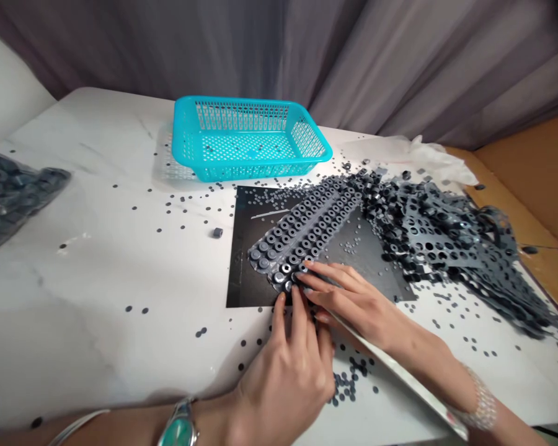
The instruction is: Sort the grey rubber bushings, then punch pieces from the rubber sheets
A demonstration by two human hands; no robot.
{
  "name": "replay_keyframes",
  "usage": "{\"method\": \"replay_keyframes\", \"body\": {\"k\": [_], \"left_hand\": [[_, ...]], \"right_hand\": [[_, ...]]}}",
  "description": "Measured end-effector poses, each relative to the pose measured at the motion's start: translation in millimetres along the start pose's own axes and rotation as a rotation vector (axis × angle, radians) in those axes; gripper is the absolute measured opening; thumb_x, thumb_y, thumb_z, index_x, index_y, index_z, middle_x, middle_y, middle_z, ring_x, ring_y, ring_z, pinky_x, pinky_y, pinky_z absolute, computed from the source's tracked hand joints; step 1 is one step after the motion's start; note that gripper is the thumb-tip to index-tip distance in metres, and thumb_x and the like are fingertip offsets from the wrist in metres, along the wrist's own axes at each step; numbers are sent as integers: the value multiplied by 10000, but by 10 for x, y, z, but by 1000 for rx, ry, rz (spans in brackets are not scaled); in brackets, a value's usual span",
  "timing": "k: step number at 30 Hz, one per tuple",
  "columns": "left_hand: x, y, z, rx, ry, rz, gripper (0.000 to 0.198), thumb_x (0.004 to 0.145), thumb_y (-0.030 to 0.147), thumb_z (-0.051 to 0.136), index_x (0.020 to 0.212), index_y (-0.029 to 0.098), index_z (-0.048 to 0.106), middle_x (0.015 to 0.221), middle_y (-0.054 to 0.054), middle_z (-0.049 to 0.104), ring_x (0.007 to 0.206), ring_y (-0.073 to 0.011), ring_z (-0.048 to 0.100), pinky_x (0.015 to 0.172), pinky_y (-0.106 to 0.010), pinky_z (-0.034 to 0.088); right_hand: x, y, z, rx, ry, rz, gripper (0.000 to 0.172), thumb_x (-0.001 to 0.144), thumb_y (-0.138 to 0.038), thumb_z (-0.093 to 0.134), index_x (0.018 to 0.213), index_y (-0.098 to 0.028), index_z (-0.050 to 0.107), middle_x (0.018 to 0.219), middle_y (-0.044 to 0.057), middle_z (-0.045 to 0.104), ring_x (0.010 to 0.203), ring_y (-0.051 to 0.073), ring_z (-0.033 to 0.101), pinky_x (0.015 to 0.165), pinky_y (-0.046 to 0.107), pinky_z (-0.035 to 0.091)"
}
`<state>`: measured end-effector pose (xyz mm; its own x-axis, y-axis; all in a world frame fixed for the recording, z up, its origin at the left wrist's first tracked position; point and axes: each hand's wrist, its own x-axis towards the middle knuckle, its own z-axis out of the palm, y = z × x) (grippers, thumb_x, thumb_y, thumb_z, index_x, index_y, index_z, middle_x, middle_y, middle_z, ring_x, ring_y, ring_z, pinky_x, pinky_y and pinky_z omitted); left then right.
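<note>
Two strips of dark grey ring-shaped pads (302, 232) lie slantwise on a black sheet (246, 288), the pads standing in rows. At the near end of the right-hand strip, my left hand (297, 359) rests its outstretched fingertips against the edge; its thumb is hidden. My right hand (353, 300) reaches over the same end, fingertips touching the last pads. A long thin pale strip (404, 378) runs from between its thumb and fingers back under the wrist. A few pads at the near ends look solid-topped, without an open hole.
A turquoise basket (251, 167) stands at the back, small dark discs inside. Punched grey sheets and loose pieces (446, 241) pile up on the right, near white plastic (432, 158). A bag of dark pieces (13, 192) lies left. Small discs (348, 384) are scattered over the white table (97, 279).
</note>
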<state>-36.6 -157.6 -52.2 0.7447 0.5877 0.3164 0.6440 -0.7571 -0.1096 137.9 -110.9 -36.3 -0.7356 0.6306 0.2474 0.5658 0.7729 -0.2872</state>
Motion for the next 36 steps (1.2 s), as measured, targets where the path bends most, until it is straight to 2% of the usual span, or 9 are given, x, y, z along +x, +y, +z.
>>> {"method": "replay_keyframes", "body": {"k": [6, 10, 14, 18, 20, 22, 27, 29, 36], "left_hand": [[24, -3, -24, 24, -5, -6, 364, 841, 237, 478, 1058, 33, 687, 1046, -231, 688, 1014, -365, 643, 877, -463, 531], [45, -25, -52, 41, -29, -1, 387, 845, 233, 480, 1109, 19, 665, 1089, -251, 665, 1041, -369, 629, 873, -452, 535], [36, -38, -67, 55, -40, 4, 427, 872, 266, 473, 1190, 21, 617, 1121, -264, 647, 1084, -371, 605, 885, -447, 523], [8, -14, -31, 71, -56, -1, 471, 889, 321, 482, 1245, 27, 573, 1143, -260, 639, 1130, -375, 575, 910, -458, 493], [-4, 3, -4, 81, -44, -14, 488, 893, 343, 482, 1260, 31, 559, 1156, -244, 640, 1145, -371, 564, 921, -464, 471], [-10, 12, 13, 93, -30, -23, 480, 897, 349, 476, 1255, 41, 566, 1161, -218, 645, 1148, -361, 559, 927, -468, 447], [11, -23, 10, 102, 25, 49, 377, 909, 315, 450, 1132, 94, 659, 1100, -136, 676, 1104, -301, 558, 936, -461, 390], [33, -46, 20, 66, 23, 11, 373, 912, 327, 439, 1124, 120, 665, 1094, -119, 674, 1102, -303, 551, 976, -496, 352], [111, -96, 112, -111, -93, -189, 486, 910, 440, 399, 1172, 106, 636, 1178, -172, 643, 1167, -368, 526, 1045, -621, 263]], "right_hand": [[17, 4, 94, -139, -29, -46, 223, 964, -157, 411, 1111, -89, 565, 1245, 186, 618, 1370, 266, 342, 1048, 472, 414], [24, 27, 72, -187, 110, -54, 279, 945, -86, 404, 1199, -129, 512, 1246, 171, 617, 1371, 242, 344, 1052, 460, 424], [-8, 125, -4, -189, 358, 148, 463, 898, -64, 475, 1306, -274, 407, 1435, 110, 450, 1329, 267, 414, 1033, 488, 443], [-8, 300, -24, -277, 371, 391, 221, 912, -167, 499, 1124, -223, 523, 1390, 134, 494, 1412, 312, 228, 1068, 573, 354], [31, 346, -40, -223, 321, 454, 152, 932, -212, 475, 1061, -201, 553, 1379, 146, 502, 1417, 309, 215, 1063, 564, 363], [105, 328, -69, -126, 268, 419, 167, 939, -221, 462, 1072, -197, 561, 1353, 135, 531, 1403, 283, 268, 1052, 512, 400], [364, 151, -74, 25, 110, 105, 182, 942, -197, 463, 1073, -159, 582, 1217, 139, 633, 1310, 244, 433, 992, 424, 470], [424, 118, -32, 57, 96, 34, 180, 944, -198, 457, 1054, -155, 593, 1176, 143, 655, 1272, 246, 476, 962, 427, 486], [386, 156, 43, 103, 64, 48, 196, 938, -191, 464, 1082, -172, 595, 1188, 139, 647, 1275, 246, 472, 964, 445, 479]]}}
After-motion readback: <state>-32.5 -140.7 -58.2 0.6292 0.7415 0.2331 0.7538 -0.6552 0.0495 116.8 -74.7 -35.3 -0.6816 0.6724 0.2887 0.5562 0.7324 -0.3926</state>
